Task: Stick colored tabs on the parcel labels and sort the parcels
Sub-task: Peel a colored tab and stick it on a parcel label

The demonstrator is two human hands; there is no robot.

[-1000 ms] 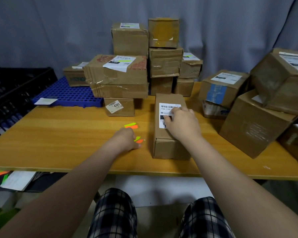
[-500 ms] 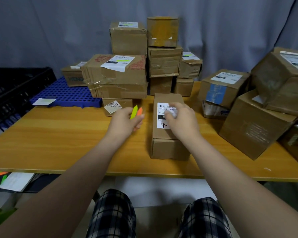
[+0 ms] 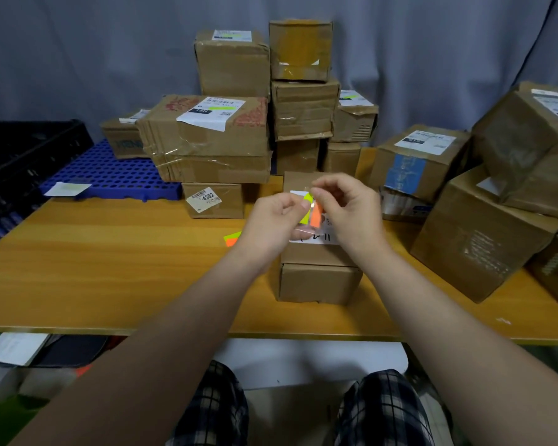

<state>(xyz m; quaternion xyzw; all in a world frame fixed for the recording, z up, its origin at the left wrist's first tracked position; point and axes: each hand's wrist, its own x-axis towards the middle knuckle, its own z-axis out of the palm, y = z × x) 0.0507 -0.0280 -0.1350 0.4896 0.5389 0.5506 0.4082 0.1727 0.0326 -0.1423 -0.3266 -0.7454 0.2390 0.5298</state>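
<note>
The left hand grip pinches the colored tabs at their left edge; the right hand grip pinches their top, above the parcel label.

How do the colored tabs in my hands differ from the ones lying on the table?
The held tabs stand roughly upright, pinched by the left hand and right hand above the parcel. The table tabs lie flat, untouched, beside it. Both are yellow-green and orange.
</note>
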